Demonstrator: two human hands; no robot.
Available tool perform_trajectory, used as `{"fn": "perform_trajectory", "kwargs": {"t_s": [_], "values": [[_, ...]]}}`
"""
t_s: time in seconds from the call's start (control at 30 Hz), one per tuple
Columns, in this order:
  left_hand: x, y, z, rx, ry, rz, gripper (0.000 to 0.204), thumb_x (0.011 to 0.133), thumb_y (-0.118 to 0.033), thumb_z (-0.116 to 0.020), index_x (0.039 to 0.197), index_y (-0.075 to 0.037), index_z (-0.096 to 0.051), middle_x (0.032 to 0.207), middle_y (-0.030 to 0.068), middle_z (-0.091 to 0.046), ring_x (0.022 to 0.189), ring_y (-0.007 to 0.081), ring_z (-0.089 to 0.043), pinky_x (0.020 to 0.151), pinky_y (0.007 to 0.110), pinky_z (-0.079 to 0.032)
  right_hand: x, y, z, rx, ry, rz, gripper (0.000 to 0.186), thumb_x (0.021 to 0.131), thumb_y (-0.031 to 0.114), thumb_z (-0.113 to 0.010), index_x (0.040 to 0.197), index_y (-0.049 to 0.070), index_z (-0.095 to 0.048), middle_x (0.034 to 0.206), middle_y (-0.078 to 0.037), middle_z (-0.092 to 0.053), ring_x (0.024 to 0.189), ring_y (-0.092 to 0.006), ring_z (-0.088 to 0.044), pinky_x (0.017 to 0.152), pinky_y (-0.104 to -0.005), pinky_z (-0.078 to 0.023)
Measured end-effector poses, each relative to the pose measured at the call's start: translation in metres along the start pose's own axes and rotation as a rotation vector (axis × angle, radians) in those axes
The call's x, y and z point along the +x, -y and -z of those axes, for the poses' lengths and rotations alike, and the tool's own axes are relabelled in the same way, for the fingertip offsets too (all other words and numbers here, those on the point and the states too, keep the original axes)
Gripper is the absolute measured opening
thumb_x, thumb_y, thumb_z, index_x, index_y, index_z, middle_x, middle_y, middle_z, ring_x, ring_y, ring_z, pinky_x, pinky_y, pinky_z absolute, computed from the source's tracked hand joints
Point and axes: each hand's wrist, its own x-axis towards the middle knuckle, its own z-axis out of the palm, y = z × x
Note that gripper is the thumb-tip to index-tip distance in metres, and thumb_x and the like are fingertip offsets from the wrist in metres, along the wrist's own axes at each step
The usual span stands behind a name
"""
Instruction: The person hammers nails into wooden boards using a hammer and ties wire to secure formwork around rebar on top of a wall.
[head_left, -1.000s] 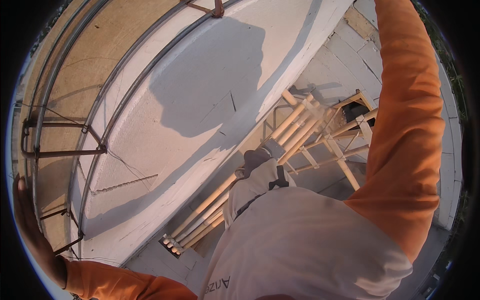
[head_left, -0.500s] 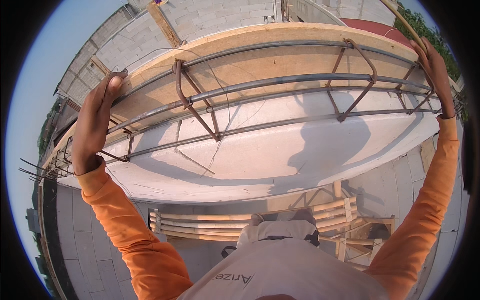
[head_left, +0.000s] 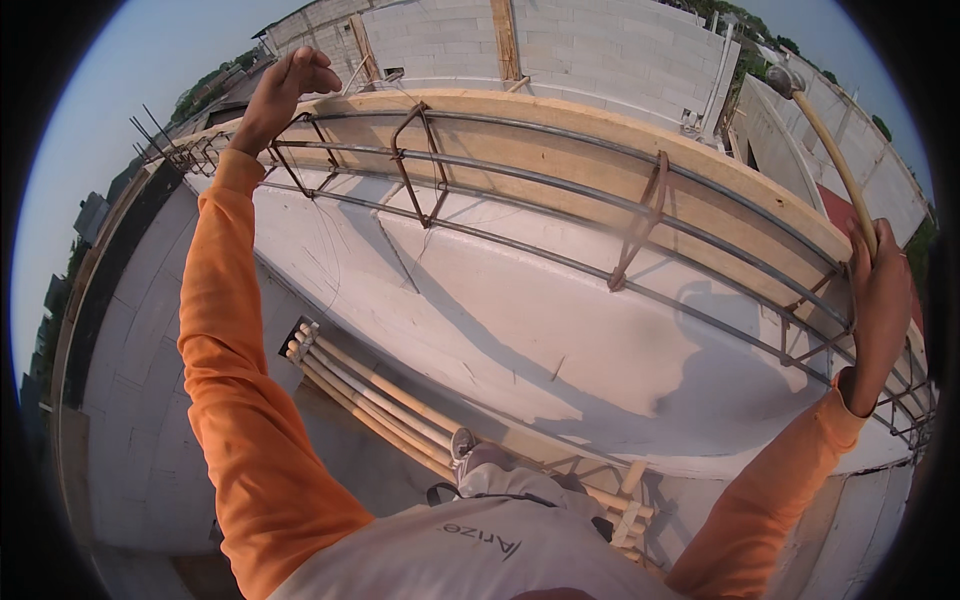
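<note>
My left hand (head_left: pixel 290 85), in an orange sleeve, is raised just above the top of a long timber board (head_left: pixel 545 120), fingers loosely curled and holding nothing. Along the board's inner face runs a rebar cage (head_left: pixel 655 205) of steel bars tied with square stirrups, over a pale block ledge (head_left: pixel 480 300) with thin loose wires. My right hand (head_left: pixel 878 290) grips a long wooden-handled hammer (head_left: pixel 840 160) at the board's right end, its metal head pointing up.
Bundled bamboo poles (head_left: pixel 365 400) lie below the ledge, with my shoe (head_left: pixel 462 442) by them. A grey block wall (head_left: pixel 130 330) runs down the left. Beyond the board stand other block walls (head_left: pixel 610 55) and trees. Rebar ends (head_left: pixel 150 130) stick up at the far left corner.
The view has swung round along the board. My left hand has left the board's edge and lifted. The hammer's head has come into view above my right hand.
</note>
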Motion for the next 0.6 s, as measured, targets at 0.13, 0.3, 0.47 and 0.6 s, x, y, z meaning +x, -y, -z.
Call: {"fn": "perform_trajectory", "kwargs": {"t_s": [0.13, 0.3, 0.47, 0.6], "values": [[-0.027, -0.048, 0.007, -0.051, -0.248, 0.010, 0.038, 0.112, -0.037, -0.042, 0.108, -0.003, -0.058, 0.078, -0.0011, -0.058, 0.064, 0.0079, -0.055, 0.060, 0.024, -0.046, -0.004, 0.015, 0.011, 0.008, 0.019, -0.065, 0.032, 0.104, 0.035, -0.057, 0.103, 0.003, -0.054, 0.077, -0.021, -0.060, 0.069, -0.0394, -0.058, 0.064, -0.0442, -0.047], [-0.090, -0.127, -0.037, -0.149, -0.537, 0.081, 0.030, 0.112, -0.033, -0.046, 0.110, -0.007, -0.061, 0.071, -0.0090, -0.033, 0.057, 0.0012, -0.026, 0.047, 0.021, -0.023, -0.004, 0.005, 0.015, 0.006, -0.021, 0.013, 0.033, 0.103, 0.036, -0.060, 0.101, 0.004, -0.056, 0.077, -0.021, -0.062, 0.071, -0.0412, -0.060, 0.064, -0.0460, -0.047], [-0.157, -0.202, -0.130, -0.367, -0.130, 0.059, 0.026, 0.110, -0.025, -0.051, 0.109, -0.002, -0.064, 0.065, -0.0103, -0.029, 0.050, -0.0010, -0.021, 0.041, 0.019, -0.019, -0.007, 0.026, 0.012, 0.069, -0.036, -0.010, 0.033, 0.100, 0.037, -0.063, 0.100, 0.004, -0.059, 0.074, -0.021, -0.064, 0.072, -0.0440, -0.062, 0.061, -0.0496, -0.047], [-0.129, -0.223, -0.208, -0.456, 0.085, -0.162, 0.041, 0.113, -0.028, -0.041, 0.123, 0.005, -0.063, 0.062, -0.0053, -0.041, 0.047, 0.0023, -0.035, 0.042, 0.020, -0.029, -0.007, 0.025, 0.019, 0.061, -0.065, -0.032, 0.033, 0.097, 0.039, -0.066, 0.099, 0.006, -0.063, 0.072, -0.019, -0.067, 0.068, -0.0416, -0.065, 0.059, -0.0505, -0.049]]}}
